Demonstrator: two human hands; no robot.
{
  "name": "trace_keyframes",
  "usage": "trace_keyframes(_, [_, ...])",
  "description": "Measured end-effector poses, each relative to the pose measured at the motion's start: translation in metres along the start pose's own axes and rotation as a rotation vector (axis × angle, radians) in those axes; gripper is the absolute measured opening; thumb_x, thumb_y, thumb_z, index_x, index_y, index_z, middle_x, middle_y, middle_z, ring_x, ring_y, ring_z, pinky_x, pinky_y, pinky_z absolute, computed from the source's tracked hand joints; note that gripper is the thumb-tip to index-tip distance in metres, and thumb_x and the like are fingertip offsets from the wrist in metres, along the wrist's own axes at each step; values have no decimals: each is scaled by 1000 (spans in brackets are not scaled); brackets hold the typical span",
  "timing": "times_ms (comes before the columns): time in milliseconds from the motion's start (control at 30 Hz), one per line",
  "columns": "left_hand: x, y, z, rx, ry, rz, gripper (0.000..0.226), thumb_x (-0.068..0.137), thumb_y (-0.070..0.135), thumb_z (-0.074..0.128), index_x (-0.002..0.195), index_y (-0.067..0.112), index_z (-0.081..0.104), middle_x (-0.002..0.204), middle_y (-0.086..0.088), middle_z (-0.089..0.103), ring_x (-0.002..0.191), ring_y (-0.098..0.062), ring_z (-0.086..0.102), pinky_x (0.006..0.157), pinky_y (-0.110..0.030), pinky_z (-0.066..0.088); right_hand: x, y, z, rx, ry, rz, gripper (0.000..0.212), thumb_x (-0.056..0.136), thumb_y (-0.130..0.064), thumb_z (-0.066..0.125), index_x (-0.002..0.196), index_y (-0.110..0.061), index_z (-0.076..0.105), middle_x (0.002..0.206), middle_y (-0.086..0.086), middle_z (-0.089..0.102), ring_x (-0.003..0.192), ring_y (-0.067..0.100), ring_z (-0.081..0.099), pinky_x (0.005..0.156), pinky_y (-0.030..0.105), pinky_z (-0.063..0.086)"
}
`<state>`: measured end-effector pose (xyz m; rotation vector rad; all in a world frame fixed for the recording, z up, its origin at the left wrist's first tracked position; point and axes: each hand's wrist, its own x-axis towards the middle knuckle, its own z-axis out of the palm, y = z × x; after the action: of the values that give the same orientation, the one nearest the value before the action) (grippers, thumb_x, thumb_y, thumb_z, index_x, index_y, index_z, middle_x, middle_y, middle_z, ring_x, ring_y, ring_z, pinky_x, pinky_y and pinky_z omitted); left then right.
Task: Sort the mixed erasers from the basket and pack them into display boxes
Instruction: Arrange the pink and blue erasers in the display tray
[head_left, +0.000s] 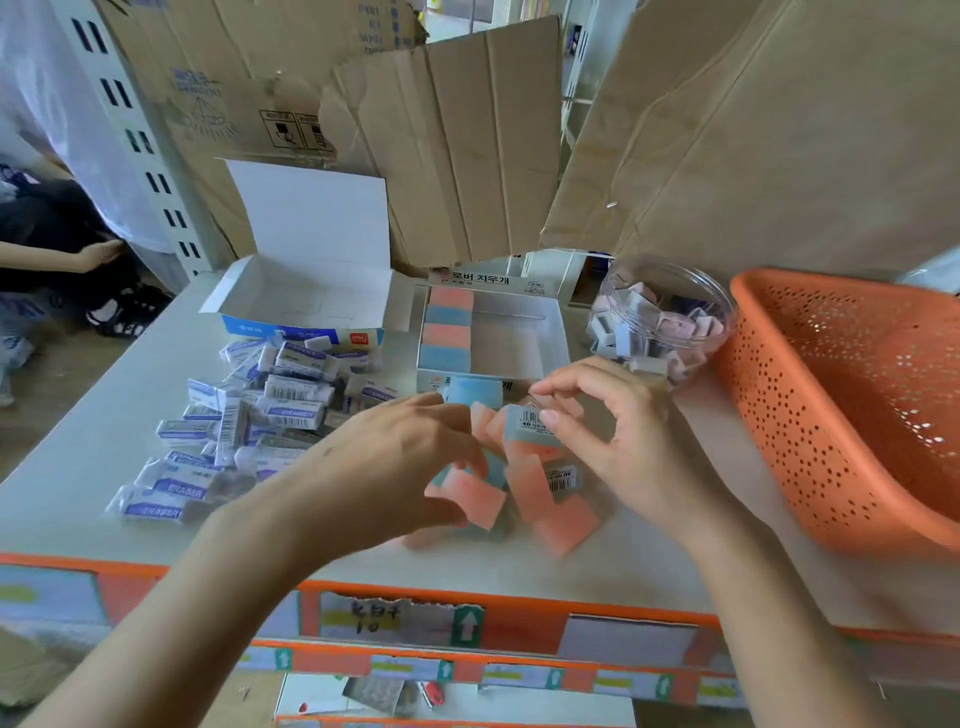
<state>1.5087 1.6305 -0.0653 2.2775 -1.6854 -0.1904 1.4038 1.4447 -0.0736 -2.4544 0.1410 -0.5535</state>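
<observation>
Several sheets of brown cardboard (467, 130) stand behind the work place like a wall. In front of them is a pale table (104, 415), and an orange basket (857, 389) lies on its right side. An open white box (311, 291) sits at the back left with nothing visible inside. Beside it is the display box (519, 338), where one row of pink and blue erasers stands along the left wall and the right part is free. A clear jar (660, 312) of small erasers lies near the basket. White sleeved erasers (270, 405) are heaped at the left, and the pink-and-blue pile (524, 499) is in the middle, just below the display box.

The left hand (395, 467) curls over this pile and seems to grip a pink block (467, 493), though the blur makes it unsure. The right hand (623, 441) pinches a barcode eraser (530, 423) between thumb and forefinger, with its long axis about left to right. The display box is just beyond this hand and a little left, so the right hand is the nearer one. The eraser probably needs turning to match the row.
</observation>
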Motion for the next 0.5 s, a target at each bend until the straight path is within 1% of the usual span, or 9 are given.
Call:
trace_keyframes(67, [-1, 1, 4, 42, 40, 22, 30, 70, 41, 75, 97, 32, 66, 97, 15, 56, 90, -7, 47, 71, -12, 23, -4, -3, 1, 0, -9, 13, 17, 81, -27, 59, 94, -20, 68, 94, -11, 64, 87, 2, 59, 78, 22, 47])
trace_keyframes(100, [0, 3, 3, 44, 50, 27, 30, 69, 41, 76, 95, 32, 65, 96, 15, 56, 88, -8, 46, 71, -13, 22, -5, -4, 1, -2, -11, 15, 18, 81, -27, 59, 94, -20, 68, 95, -11, 65, 86, 1, 58, 77, 22, 47])
trace_keyframes(200, [1, 6, 2, 37, -10, 2, 27, 77, 44, 67, 100, 34, 56, 99, 18, 51, 87, -2, 32, 73, -13, 19, -8, -7, 1, -15, -17, 12, 16, 82, -26, 60, 95, -21, 67, 98, -12, 65, 84, 1, 58, 75, 24, 48])
trace_keyframes(233, [2, 6, 1, 23, -22, -1, 25, 78, 43, 66, 99, 34, 54, 96, 19, 50, 86, -2, 33, 73, -13, 21, -8, -7, 1, -18, -17, 7, 14, 82, -24, 62, 95, -21, 67, 98, -11, 65, 83, 2, 58, 75, 25, 48])
trace_keyframes(300, [4, 6, -2, -86, -19, -6, 19, 78, 36, 69, 92, 32, 57, 87, 21, 50, 80, -1, 42, 74, -8, 29, -9, -9, 0, -24, -13, -1, 13, 83, -22, 62, 95, -21, 67, 97, -10, 66, 82, 5, 59, 74, 26, 47])
trace_keyframes(333, [3, 6, -4, -186, 2, -18, 16, 77, 32, 71, 86, 33, 58, 83, 22, 52, 79, -1, 49, 73, -5, 33, -9, -10, 0, -22, -11, -3, 14, 82, -23, 61, 95, -20, 67, 97, -9, 66, 82, 6, 60, 74, 26, 47])
trace_keyframes(367, [4, 5, -5, -292, 36, -38, 16, 77, 28, 72, 82, 35, 58, 80, 21, 57, 80, 0, 53, 73, -5, 37, -9, -11, -1, -11, -8, -6, 15, 82, -24, 60, 95, -20, 68, 96, -10, 66, 83, 6, 60, 74, 25, 47])
trace_keyframes(433, [6, 0, -5, -441, 141, -64, 14, 79, 22, 70, 81, 33, 61, 78, 18, 64, 79, -1, 58, 73, -15, 45, -9, -13, 0, 60, -12, 5, 17, 82, -25, 58, 96, -22, 68, 95, -12, 66, 86, 2, 60, 75, 19, 46])
trace_keyframes(500, [12, -2, -5, -520, 237, -94, 11, 82, 17, 68, 83, 27, 64, 78, 13, 66, 75, -6, 60, 70, -24, 48, -8, -15, 1, 174, -35, 46, 20, 81, -26, 60, 100, -23, 67, 93, -14, 67, 85, -1, 59, 74, 15, 47])
